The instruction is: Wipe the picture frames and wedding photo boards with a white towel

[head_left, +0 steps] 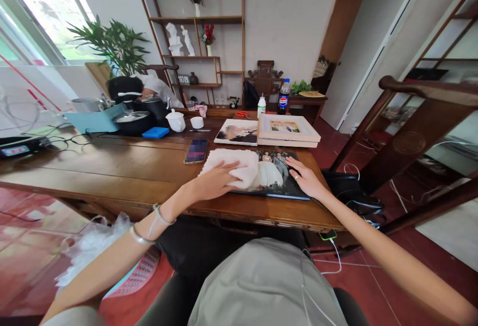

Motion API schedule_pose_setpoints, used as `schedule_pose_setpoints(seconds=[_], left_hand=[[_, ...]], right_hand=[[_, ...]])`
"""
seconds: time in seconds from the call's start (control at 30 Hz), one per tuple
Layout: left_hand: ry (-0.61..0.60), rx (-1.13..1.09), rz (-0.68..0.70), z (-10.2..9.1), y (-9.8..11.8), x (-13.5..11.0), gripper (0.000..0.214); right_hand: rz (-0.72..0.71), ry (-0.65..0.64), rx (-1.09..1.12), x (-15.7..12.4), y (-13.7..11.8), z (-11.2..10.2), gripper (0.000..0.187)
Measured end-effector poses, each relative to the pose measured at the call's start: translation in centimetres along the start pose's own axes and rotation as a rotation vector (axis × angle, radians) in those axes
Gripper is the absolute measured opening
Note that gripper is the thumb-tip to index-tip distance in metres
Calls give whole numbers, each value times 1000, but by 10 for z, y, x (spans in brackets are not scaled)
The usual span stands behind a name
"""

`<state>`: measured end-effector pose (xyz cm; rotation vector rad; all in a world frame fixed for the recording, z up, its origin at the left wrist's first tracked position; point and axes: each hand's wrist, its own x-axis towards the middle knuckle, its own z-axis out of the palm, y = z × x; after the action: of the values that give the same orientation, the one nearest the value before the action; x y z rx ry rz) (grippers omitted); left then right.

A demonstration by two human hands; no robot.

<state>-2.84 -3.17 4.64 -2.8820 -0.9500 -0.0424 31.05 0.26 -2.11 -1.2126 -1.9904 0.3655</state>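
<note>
A photo album or photo panel with a couple in wedding clothes on its dark cover lies flat near the table's front edge. Over its left part is a folded white cloth. My left hand rests on top of this cloth, palm down, fingers stretched and spread. Toward the panel's right side, my right hand lies with its fingers extended over the picture, holding nothing. The cloth hides the picture's left end.
Behind are a photo book and a framed photo. A phone lies left of the cloth. Farther back stand a cola bottle, a small white bottle, a white teapot and a blue box. A wooden chair is at right.
</note>
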Motion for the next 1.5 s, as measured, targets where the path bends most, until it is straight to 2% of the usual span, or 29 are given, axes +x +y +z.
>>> schedule_pose_setpoints(seconds=[0.13,0.23,0.37,0.47,0.57,0.73,0.83,0.9,1.0,1.1,1.2,1.27,1.33,1.5], left_hand=[[-50,-77,72,-15,25,-25,28],[-52,-116,31,-17,25,-25,27],[-50,-170,-5,-13,-6,2,25],[-44,-241,-23,-9,-37,33,34],[17,-262,-62,-3,-63,60,40],[119,-253,-115,9,-81,81,37],[118,-233,-83,13,-74,72,32],[90,-208,-73,12,-59,56,27],[21,-158,-80,7,-25,25,23],[-2,-120,14,-3,13,-3,24],[-23,-90,59,-11,38,-18,23],[-19,-87,51,-11,41,-19,24],[-2,-82,34,-8,34,-11,26],[22,-9,-36,10,-7,31,28]], right_hand=[[-3,-3,15,1,0,-1,39],[1,-10,14,1,0,-1,39],[8,-10,-1,1,-1,-1,40],[3,-6,5,0,-1,-1,40],[0,-1,22,0,0,-1,39],[-8,7,28,0,1,-1,38],[-9,9,15,0,0,-1,38],[-5,6,-1,0,-1,-1,39],[-4,4,-9,0,-2,-1,39],[-6,6,-2,0,-2,-1,39],[-5,-5,-3,0,-2,-1,39],[-3,-10,-5,0,-2,-1,39],[-4,-9,-9,0,-2,-1,39],[-10,-7,-26,0,-2,-1,40]])
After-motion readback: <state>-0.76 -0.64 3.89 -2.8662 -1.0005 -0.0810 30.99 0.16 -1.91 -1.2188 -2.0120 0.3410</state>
